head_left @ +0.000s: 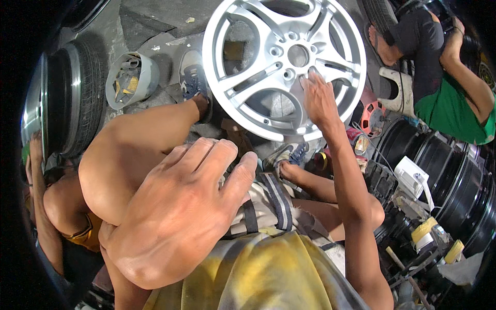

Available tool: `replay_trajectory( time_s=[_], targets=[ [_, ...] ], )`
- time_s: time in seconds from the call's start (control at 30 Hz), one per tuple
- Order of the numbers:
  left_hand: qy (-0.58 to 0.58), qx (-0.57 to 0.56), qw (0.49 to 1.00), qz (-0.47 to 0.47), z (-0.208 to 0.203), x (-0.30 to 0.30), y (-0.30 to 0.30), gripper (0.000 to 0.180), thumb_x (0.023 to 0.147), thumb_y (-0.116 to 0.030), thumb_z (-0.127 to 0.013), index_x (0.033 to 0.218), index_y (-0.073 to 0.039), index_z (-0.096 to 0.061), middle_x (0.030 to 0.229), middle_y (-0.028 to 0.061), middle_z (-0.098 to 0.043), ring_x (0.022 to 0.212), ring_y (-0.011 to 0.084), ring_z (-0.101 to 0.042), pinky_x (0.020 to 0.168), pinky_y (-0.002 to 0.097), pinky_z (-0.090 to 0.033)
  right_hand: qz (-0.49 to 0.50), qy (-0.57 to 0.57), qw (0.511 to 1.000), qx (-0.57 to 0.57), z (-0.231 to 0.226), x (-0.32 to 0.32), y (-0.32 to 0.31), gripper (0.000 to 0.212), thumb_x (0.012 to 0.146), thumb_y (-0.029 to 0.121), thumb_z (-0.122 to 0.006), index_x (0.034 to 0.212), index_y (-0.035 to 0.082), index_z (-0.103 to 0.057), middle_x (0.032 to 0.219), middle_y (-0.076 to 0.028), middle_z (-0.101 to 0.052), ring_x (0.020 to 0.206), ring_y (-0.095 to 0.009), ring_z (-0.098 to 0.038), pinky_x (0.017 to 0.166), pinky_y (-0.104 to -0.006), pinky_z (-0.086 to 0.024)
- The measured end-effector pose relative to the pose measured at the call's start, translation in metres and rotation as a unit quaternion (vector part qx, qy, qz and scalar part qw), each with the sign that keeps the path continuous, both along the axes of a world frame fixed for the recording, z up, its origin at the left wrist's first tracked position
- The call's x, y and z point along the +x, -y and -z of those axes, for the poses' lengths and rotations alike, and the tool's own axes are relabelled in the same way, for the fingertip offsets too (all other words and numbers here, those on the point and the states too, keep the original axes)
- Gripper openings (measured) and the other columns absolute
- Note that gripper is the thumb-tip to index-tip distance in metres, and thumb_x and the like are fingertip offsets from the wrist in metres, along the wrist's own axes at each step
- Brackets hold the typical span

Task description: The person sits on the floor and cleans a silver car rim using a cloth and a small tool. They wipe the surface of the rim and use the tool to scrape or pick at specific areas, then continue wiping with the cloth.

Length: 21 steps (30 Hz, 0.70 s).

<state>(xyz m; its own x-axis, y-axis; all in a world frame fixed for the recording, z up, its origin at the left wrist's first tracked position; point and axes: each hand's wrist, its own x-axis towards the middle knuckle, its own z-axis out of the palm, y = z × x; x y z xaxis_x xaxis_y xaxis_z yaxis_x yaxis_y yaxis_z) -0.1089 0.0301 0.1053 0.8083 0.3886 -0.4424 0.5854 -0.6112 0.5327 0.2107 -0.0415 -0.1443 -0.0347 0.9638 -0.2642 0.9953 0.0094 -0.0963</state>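
Note:
A silver alloy car wheel (243,116), with no tyre on it, lies face up in front of me beyond my feet. My right hand (321,101) reaches onto a lower spoke just below the hub hole. Its fingertips bend down against the metal. A dull grey patch shows beside them; whether it is a shadow or a thin piece under the fingers is unclear. My left hand (181,206) is raised close to the camera over my lap, apart from the wheel. The back of it faces up, thumb away from the loosely bent fingers. Its palm is hidden.
Left of my shoe stands a white bucket (147,77) with scraps inside. A tyred wheel (77,98) is upright at far left, beside another person's arm (39,196). At right are black rims (444,170), a white box-shaped device (412,174), a red reel (371,118) and a person in a green shirt (454,113).

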Motion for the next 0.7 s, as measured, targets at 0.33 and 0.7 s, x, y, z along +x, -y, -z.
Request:
replay_trajectory(
  time_s=[0.33,0.7],
  targets=[
    [0.048,0.024,0.999,-0.011,0.007,-0.009,-0.002,0.044,0.084,-0.017,-0.077,0.124,-0.005,-0.063,0.118,0.0137,-0.062,0.107,0.0366,-0.063,0.091,0.0447,-0.053,-0.024,-0.015,0.999,0.043,0.002,0.003,0.001,0.017,0.089,0.009,-0.055,0.102,0.002,-0.065,0.11,-0.019,-0.062,0.108,-0.037,-0.059,0.083,-0.0493,-0.043],
    [0.079,0.016,0.996,-0.029,0.012,-0.012,0.001,0.04,0.085,-0.012,-0.075,0.122,-0.004,-0.063,0.115,0.0159,-0.063,0.104,0.0375,-0.064,0.085,0.0453,-0.054,0.003,-0.006,1.0,0.029,0.003,0.008,0.008,0.014,0.087,0.006,-0.056,0.097,0.005,-0.066,0.098,-0.018,-0.063,0.096,-0.037,-0.063,0.07,-0.051,-0.04]
  ],
)
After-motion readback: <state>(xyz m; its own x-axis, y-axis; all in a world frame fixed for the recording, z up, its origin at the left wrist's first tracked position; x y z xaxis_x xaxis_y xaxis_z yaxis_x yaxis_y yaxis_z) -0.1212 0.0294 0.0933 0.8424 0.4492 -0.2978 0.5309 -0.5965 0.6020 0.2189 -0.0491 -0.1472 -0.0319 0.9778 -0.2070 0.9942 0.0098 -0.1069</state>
